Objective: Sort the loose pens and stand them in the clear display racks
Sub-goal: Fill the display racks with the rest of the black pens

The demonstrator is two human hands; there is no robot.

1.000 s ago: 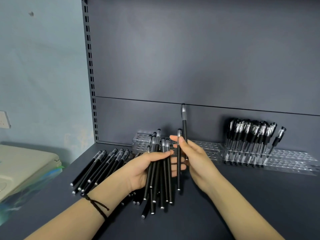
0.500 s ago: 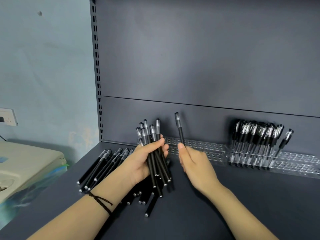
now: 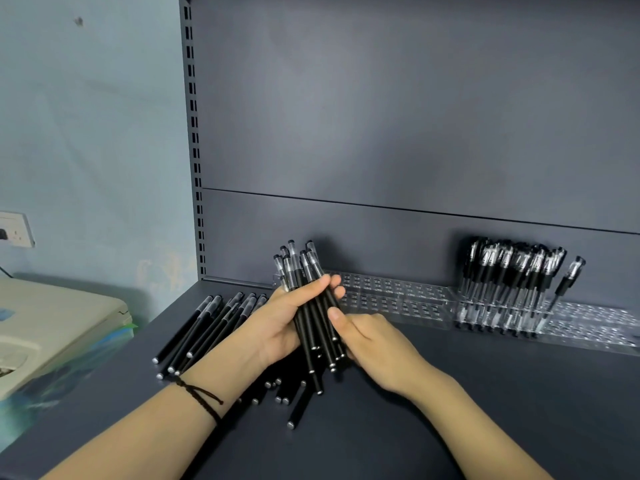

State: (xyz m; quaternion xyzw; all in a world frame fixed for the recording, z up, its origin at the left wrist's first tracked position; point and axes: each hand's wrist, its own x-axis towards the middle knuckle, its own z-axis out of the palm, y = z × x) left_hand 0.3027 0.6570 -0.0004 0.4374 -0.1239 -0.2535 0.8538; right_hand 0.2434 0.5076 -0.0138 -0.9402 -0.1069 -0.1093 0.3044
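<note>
1. Black plastic capped pens form a bundle (image 3: 311, 327) held caps-up in the left hand (image 3: 277, 327), fingers wrapped round it, likely to square the ends.
2. The right hand (image 3: 377, 344) thumbs its lower half; fingers seem curled beneath, though hidden.
3. The clear perforated plastic rack (image 3: 391, 292) just behind shows unfilled holes; standing pens (image 3: 512, 271) crowd its right end.
4. Loose pens (image 3: 201, 327) lie left and under the hands, off that path.

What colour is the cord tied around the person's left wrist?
Black. The braided cord bracelet shows best in the head view, the only view here.
</note>
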